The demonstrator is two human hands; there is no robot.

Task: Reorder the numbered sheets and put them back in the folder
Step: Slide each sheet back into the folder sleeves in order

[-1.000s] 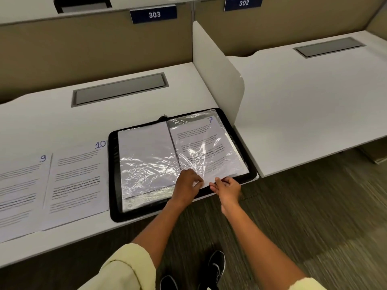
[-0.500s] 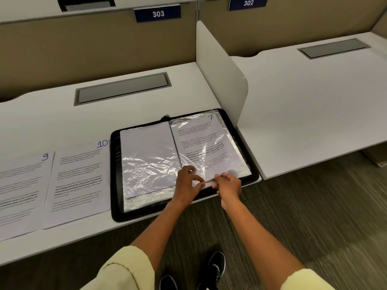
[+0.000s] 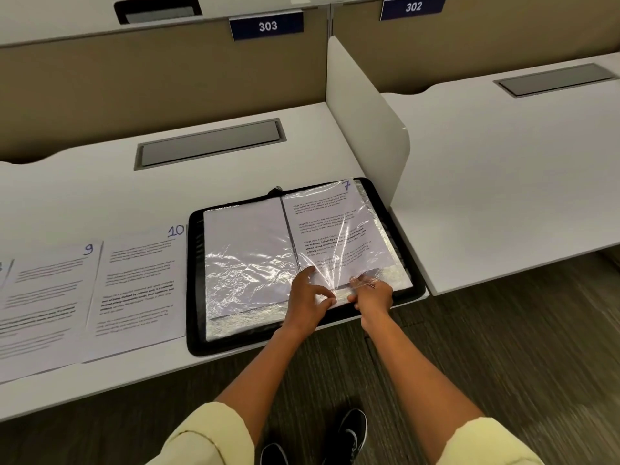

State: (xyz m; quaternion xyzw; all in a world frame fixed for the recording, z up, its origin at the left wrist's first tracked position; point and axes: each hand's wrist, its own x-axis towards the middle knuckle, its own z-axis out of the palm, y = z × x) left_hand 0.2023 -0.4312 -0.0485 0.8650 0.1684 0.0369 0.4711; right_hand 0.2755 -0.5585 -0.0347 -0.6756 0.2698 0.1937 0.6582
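A black folder [image 3: 196, 283] lies open on the white desk, its clear plastic sleeves shining. The sheet numbered 7 [image 3: 330, 226] sits in the right-hand sleeve. My left hand [image 3: 308, 297] pinches the sleeve's lower edge near the spine. My right hand [image 3: 372, 292] pinches the sleeve's bottom edge just to the right, and the plastic is pulled taut into creases. The left sleeve holds a blank-looking page [image 3: 245, 243]. Sheets numbered 10 [image 3: 141, 283] and 9 [image 3: 47, 297] lie flat on the desk left of the folder.
A white divider panel [image 3: 362, 122] stands right behind the folder, with a second desk [image 3: 503, 182] beyond it. A grey cable hatch [image 3: 209, 144] is set into the desk at the back. The folder overhangs the desk's front edge slightly.
Both hands have closed in on the sleeve's bottom edge, and the plastic over sheet 7 is now drawn tight into creases. The view has shifted slightly.
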